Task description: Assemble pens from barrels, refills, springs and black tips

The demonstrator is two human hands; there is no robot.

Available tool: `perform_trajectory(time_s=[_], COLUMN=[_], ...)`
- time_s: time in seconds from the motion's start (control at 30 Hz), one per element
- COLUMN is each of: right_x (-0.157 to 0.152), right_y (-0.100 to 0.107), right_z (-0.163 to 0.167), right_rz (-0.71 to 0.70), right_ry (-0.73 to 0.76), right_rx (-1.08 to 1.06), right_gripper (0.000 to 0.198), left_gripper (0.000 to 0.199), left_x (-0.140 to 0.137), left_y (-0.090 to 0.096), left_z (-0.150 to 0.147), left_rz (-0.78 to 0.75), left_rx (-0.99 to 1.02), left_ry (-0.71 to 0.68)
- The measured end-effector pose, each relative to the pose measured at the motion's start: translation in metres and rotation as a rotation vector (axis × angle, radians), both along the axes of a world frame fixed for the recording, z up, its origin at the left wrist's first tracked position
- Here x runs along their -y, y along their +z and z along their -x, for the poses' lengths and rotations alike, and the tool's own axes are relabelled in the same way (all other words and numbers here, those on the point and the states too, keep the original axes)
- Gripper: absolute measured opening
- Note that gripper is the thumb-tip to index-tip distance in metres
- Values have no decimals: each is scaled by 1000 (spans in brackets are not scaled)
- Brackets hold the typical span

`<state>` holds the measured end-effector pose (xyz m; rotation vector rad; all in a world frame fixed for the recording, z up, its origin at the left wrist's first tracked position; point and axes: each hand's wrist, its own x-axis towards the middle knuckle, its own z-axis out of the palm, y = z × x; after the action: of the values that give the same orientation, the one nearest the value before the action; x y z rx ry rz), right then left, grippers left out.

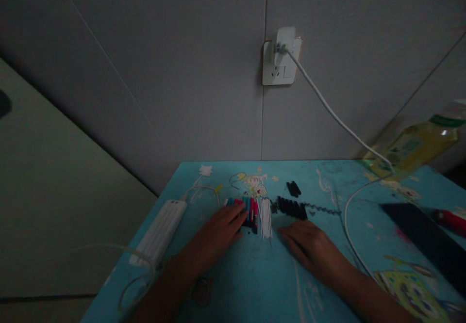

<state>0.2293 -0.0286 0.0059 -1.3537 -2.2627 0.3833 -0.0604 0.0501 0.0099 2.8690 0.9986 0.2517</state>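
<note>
A row of pen barrels [252, 211] in red, blue and dark colours lies on the table, partly under my left hand [226, 222]. That hand rests with its fingers stretched over the barrels, palm down. To the right of the barrels is a bundle of thin white pen refills [266, 218], laid side by side. My right hand [306, 240] lies palm down just below a row of short black pieces [292, 208], perhaps pen caps. Its fingers extend towards the refills, with nothing visible in them. A smaller group of black pieces [293, 188] sits farther back.
A white power strip [160, 233] with a cable lies at the left. From the wall charger [285, 41] a white cable [349, 131] droops onto the blue patterned table [262, 284]. A bottle of yellow liquid [418, 143], a black flat sheet [425, 240] and a red-handled object [449, 221] are at the right.
</note>
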Motion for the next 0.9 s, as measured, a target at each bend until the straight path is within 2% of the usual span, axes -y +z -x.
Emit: perform_trajectory(time_s=[0.1,0.23,0.4,0.57,0.7,0.9], right_x=[-1,-1,-1,-1,-1,-1], right_y=[-1,-2,-2,-2,-2,-2], right_z=[-1,-1,0,0,0,1], right_rz=[-10,-25,-31,-34,-30,-37], right_ry=[2,8,21,35,34,27], right_rx=[-3,-5,3,-12,-19,-10], right_gripper=[24,23,24,23,24,23], left_gripper=[53,50,46,49,45,39], left_x=[-1,-3,-1,6,11,13], left_y=[-5,-7,-1,5,-2,-10], left_z=[-1,-2,-6,-16,-26,-32], left_rz=[26,39,8,-67,-89,-108], left_rx=[-13,-40,-43,9,36,79], left_ry=[-47,-39,-36,-55,-107,-101])
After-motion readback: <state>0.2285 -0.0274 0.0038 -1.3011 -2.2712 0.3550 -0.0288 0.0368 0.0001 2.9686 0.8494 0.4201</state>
